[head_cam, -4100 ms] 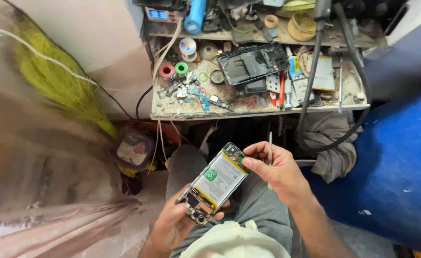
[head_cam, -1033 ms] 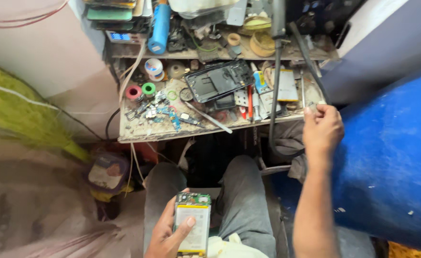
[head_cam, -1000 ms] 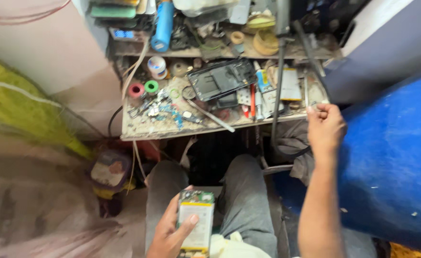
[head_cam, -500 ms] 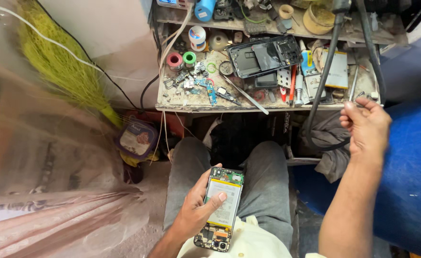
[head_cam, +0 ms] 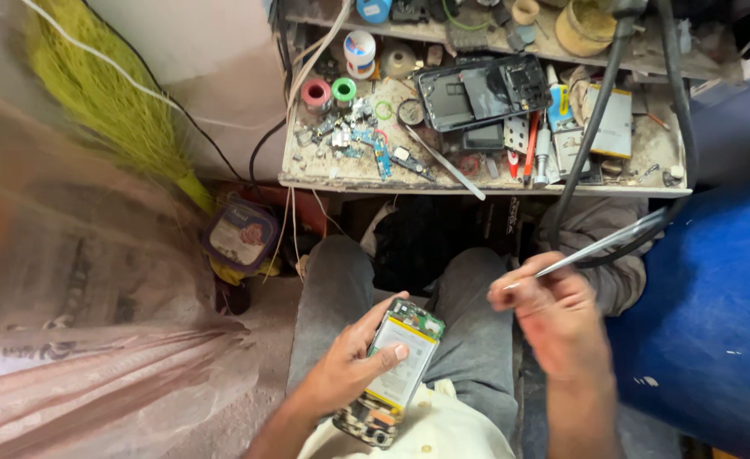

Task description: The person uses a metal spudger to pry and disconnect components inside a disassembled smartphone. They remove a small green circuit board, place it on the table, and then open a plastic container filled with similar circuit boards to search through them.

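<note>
Head view, left to right. The left hand (head_cam: 354, 365) reaches up from the lower edge over the lap, palm up, fingers curled round one opened phone (head_cam: 394, 367) with the thumb laid across its face. The phone lies tilted over the person's grey-trousered knees, its back cover off: a pale battery fills the middle, a green circuit board shows at the top end, and darker parts at the bottom end. The right hand (head_cam: 553, 319), blurred, is raised over the right knee, fingers pinched on one pair of tweezers (head_cam: 600, 246) whose thin metal length slants up to the right. Behind, the tabletop (head_cam: 341, 174) carries two tape rolls, one red (head_cam: 315, 92) and one green (head_cam: 343, 87), and a second, dark phone shell (head_cam: 481, 89).
</note>
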